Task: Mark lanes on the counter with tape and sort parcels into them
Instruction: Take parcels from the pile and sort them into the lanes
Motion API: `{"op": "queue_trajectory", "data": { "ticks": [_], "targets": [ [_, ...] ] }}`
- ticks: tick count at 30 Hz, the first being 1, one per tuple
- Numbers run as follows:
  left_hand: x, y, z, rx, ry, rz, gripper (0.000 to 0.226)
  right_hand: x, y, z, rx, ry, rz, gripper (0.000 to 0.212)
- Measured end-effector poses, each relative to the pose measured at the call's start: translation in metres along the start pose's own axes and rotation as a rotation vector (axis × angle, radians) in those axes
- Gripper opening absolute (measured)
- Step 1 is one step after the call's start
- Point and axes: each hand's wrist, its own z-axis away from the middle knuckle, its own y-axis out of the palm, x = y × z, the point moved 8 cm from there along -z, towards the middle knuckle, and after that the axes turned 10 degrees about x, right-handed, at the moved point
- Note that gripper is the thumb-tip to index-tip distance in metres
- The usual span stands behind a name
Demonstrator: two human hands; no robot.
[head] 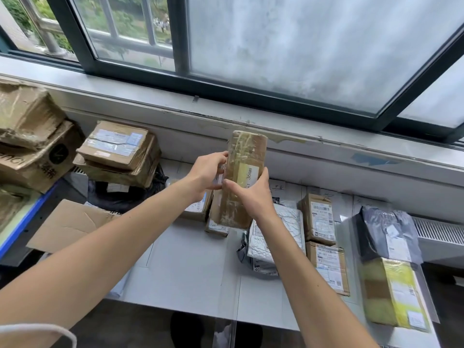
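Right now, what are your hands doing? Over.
Left grip and right grip hold the long taped box upright above the counter. Parcels lie right beneath it.

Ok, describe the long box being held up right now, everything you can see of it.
The long box is brown cardboard, wrapped all over in glossy clear tape that wrinkles and shines. A pale label on its front reads 36mm, printed sideways. It stands nearly on end, top leaning slightly right, lifted above the counter before the window sill. The left hand grips its left edge at mid-height; the right hand holds its front and right edge lower down.
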Motion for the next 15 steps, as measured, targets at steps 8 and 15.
{"op": "queue_trajectory", "data": {
  "ticks": [8,15],
  "targets": [
    [0.009,0.005,-0.004,0.135,0.029,0.031,0.027,-0.026,-0.012,-0.003,-0.100,0.110,-0.058,0.117],
    [0.045,-0.067,-0.019,-0.198,-0.090,-0.149,0.059,-0.044,-0.014,0.002,0.108,0.064,-0.395,0.060]
  ]
}}
